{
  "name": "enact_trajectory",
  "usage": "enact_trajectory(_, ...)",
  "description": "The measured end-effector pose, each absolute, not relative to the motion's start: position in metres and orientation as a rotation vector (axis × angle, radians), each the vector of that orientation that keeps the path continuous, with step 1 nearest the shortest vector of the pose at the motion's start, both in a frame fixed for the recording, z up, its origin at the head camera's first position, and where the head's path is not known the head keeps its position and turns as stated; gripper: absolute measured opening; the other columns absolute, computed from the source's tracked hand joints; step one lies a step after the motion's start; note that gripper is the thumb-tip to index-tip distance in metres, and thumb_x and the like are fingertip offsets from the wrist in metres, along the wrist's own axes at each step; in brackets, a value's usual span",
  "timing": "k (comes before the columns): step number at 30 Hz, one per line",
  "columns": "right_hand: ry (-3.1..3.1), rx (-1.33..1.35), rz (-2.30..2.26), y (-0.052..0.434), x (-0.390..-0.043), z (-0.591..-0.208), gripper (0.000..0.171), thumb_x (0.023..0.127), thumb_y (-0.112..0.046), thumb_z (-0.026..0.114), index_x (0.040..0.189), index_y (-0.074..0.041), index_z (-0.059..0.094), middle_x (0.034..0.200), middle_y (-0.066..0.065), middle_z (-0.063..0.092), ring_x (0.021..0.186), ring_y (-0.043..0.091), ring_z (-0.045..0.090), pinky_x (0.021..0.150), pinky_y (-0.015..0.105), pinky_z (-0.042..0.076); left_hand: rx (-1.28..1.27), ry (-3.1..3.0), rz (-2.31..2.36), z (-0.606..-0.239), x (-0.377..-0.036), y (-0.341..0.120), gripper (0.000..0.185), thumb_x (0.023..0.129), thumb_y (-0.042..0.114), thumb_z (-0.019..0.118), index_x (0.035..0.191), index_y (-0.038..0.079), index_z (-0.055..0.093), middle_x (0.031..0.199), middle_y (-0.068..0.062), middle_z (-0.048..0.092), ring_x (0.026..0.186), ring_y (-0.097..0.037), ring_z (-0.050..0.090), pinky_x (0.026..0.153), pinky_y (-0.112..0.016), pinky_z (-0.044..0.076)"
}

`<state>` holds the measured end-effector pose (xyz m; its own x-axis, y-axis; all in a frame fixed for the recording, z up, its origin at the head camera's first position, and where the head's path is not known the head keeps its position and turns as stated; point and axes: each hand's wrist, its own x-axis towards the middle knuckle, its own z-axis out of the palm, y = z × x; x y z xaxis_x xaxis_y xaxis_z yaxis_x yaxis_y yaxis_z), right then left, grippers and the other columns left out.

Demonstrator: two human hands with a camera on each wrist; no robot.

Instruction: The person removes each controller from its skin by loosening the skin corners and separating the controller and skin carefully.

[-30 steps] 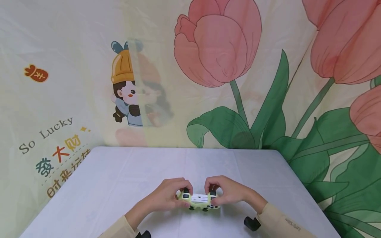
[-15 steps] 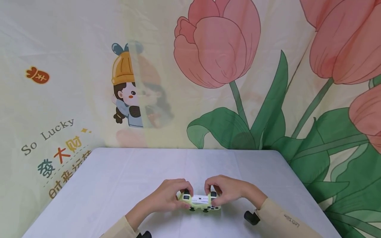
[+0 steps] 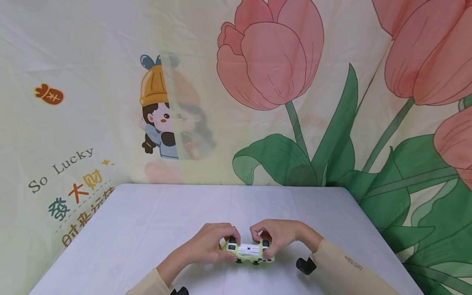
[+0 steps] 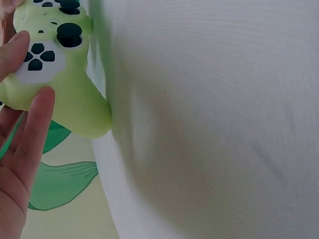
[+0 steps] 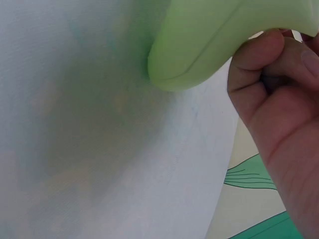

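Observation:
A light green game controller (image 3: 249,258) stands near the front middle of the table, its shoulder buttons and white strip facing up in the head view. My left hand (image 3: 212,244) grips its left end, forefinger over the shoulder button and thumb on the front. In the left wrist view, the thumb lies beside the black direction buttons (image 4: 36,57) and a black thumbstick (image 4: 69,35) sticks out. My right hand (image 3: 282,237) holds the right end, thumb on the front and other fingers bent behind. One smooth grip (image 5: 189,50) of the controller points at the cloth in the right wrist view.
A white cloth covers the table (image 3: 177,209). Behind it hangs a backdrop (image 3: 206,24) printed with tulips, a cartoon figure and lettering. Black wrist-camera mounts sit at both cuffs, the right mount (image 3: 306,266) close over the cloth.
My right hand and forearm have shifted slightly left, and the right fingers and thumb sit differently on the controller's end. The left hand keeps its hold.

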<state>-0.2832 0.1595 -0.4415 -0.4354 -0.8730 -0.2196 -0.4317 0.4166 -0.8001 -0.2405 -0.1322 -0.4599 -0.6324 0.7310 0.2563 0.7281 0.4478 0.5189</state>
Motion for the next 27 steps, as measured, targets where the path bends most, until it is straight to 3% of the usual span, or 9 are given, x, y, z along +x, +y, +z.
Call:
enact_trajectory(8,1.947,-1.017,-0.687,0.152,-0.290,-0.425,0.040,0.086,-0.020,0.088,0.088,-0.017,0.048,0.083,-0.013,0.051,0.071,0.004,0.043,0.067,0.021,0.031,1.496,2.724,0.883,-0.463,-0.238,-0.132,0.041,0.076,0.031,0.097,0.104,0.033,0.067,0.092,0.022,0.060,0.079,0.001,0.057,0.069,-0.015,0.045)
enact_trajectory(16,2.032,-1.015,-0.748,0.158,-0.280,-0.425,0.046,0.086,-0.019,0.091,0.088,-0.015,0.045,0.086,-0.012,0.053,0.074,0.003,0.046,0.069,0.021,0.035,1.500,2.753,0.836,-0.461,-0.241,-0.130,0.040,0.075,0.032,0.096,0.104,0.034,0.069,0.091,0.023,0.061,0.077,-0.002,0.058,0.070,-0.018,0.043)
enact_trajectory(27,2.241,-1.163,-1.026,0.180,-0.265,-0.439,0.043,0.089,-0.033,0.087,0.088,-0.012,0.050,0.078,0.005,0.044,0.073,0.004,0.042,0.065,0.021,0.035,1.382,2.726,0.925,-0.459,-0.249,-0.134,0.036,0.079,0.034,0.094,0.106,0.036,0.071,0.091,0.025,0.062,0.081,-0.001,0.060,0.067,-0.017,0.048)
